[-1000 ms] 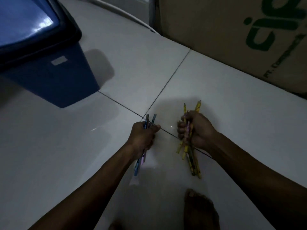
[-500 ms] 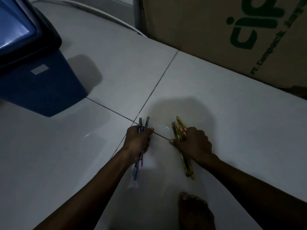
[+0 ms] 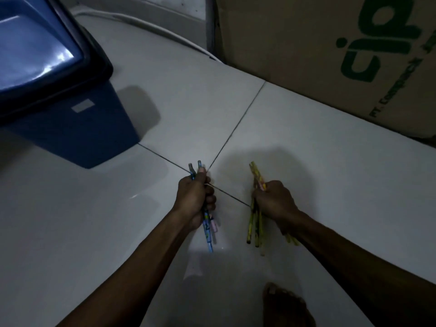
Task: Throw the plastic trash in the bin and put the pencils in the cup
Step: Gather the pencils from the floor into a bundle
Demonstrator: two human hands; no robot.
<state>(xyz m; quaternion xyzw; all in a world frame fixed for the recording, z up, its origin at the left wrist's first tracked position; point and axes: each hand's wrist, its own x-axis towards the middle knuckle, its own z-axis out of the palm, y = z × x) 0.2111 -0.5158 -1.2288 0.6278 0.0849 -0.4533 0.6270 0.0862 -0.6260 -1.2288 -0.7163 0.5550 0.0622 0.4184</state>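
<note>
My left hand is closed around a small bunch of blue and pink pencils, whose ends stick out above and below the fist. My right hand grips a bundle of several yellow pencils, tips pointing away from me and back ends near the floor. A thin clear plastic wrapper lies flat on the white tiles just below my left hand. The blue bin with a dark lid frame stands at the upper left. No cup is in view.
A large cardboard box with green print stands along the far right. A white cable runs along the floor behind the bin. A bare foot rests on the tiles at the bottom right. The room is dim.
My right hand, pressed down on the yellow pencils half a second ago, has closed around them and lifted them. My left hand keeps its hold on the blue pencils.
</note>
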